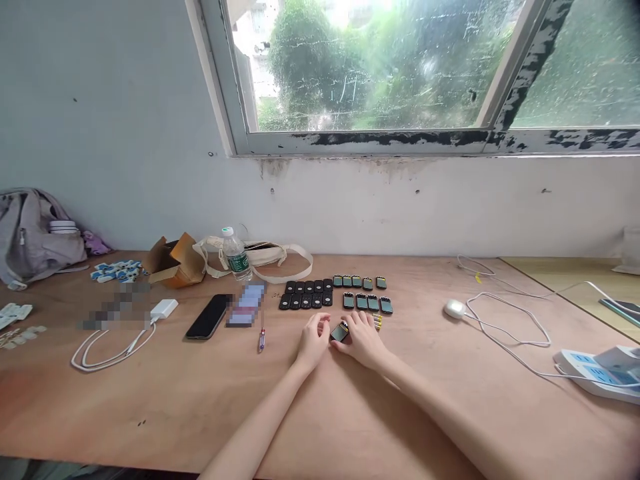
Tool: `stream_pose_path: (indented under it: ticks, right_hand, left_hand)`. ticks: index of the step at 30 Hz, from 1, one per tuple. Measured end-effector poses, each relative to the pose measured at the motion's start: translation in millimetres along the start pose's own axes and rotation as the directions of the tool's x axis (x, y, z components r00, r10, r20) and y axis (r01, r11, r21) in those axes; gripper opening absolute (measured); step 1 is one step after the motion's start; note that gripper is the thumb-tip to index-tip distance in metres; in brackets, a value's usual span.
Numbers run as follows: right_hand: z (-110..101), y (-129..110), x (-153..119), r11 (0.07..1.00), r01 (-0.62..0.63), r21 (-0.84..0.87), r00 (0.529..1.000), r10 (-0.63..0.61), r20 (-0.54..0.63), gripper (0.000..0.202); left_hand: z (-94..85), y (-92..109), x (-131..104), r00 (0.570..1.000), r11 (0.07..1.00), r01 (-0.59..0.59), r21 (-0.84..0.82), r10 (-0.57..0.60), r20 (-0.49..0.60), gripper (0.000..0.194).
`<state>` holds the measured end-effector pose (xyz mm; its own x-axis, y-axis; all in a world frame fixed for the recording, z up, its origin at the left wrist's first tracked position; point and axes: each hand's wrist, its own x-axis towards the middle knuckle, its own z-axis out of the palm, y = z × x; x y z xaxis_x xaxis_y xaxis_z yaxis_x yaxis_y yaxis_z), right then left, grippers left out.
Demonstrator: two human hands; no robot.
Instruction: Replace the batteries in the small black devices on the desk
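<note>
On the bench [175, 413], the right hand [364, 339] has its thumb and fingers closed around a device [339, 333]; the left hand [313, 341] curls at its other side, its hold unclear. Nine other devices [361, 303] lie screen-up in two rows, beside ten black covers [305, 302], all apart from them. Batteries [377, 323] lie loose by the right hand. How finished each device is cannot be told.

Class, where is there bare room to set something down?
Bare tabletop shows between the black phone and the left forearm, and between the right forearm and the power strip. Crowded: black cases beyond the left hand, screened devices beyond the right hand.
</note>
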<state>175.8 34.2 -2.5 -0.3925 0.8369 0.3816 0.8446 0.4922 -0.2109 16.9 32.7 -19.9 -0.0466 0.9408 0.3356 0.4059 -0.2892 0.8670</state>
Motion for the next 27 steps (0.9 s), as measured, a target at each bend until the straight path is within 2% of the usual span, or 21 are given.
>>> stream_pose_path:
  ticks: [4,8,11,16,21,27]
  right_hand:
    - [3.6,-4.3,-20.9,0.999,-0.024,0.041,0.998,0.026,-0.051,0.024]
    - [7.5,4.0,-25.0,0.992,-0.037,0.117,0.998,0.043,-0.055,0.024]
    - [9.5,9.0,-23.9,0.979,-0.078,0.191,0.992,0.095,-0.084,0.026]
    - [7.7,10.7,-19.6,0.931,-0.102,0.351,0.991,0.126,-0.046,0.022]
    - [10.5,10.3,-13.1,0.931,-0.096,0.353,0.989,0.128,-0.070,0.021]
    - [16.4,10.5,-3.7,0.921,-0.132,0.367,0.986,0.159,-0.045,0.021]
  left_hand:
    - [3.0,0.6,-4.0,0.992,0.999,-0.038,0.004,0.037,0.118,0.021]
    - [-0.5,0.2,-5.7,0.969,0.998,-0.067,0.003,0.064,0.239,0.035]
    - [-4.7,-0.2,-5.2,0.951,0.996,-0.091,-0.010,0.090,0.294,0.027]
    - [-6.2,-2.3,-4.9,0.953,0.992,-0.123,0.002,0.118,0.279,0.016]
    - [-4.8,-2.9,-5.1,0.950,0.987,-0.160,-0.023,0.161,0.269,0.012]
    - [-3.7,1.4,-5.5,0.961,0.988,-0.148,0.033,0.136,0.239,0.008]
